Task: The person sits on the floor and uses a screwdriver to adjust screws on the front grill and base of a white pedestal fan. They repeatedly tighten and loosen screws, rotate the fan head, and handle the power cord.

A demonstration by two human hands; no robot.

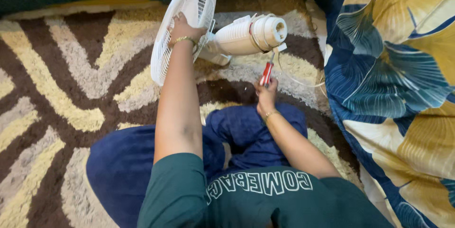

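Head view: left hand (182, 28) gripping white fan's grille (182, 17); right hand (265, 96) holding red-handled screwdriver (268, 70) at motor housing (251, 35), housing not yet opened.

A shaggy rug (71, 81) with brown, cream and yellow zigzags covers the floor. At right hangs a bedsheet (403, 67) patterned with blue and yellow leaves, possibly covering a bed.

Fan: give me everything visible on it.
The fan is white, plastic by the look, lying on its side on the patterned rug. Its round wire-style grille faces left; the ribbed motor housing points right, ending in a round cap. The left hand grips the grille's rear. The right hand holds a red-handled screwdriver, tip at the housing's underside. A thin white cord trails to the right.
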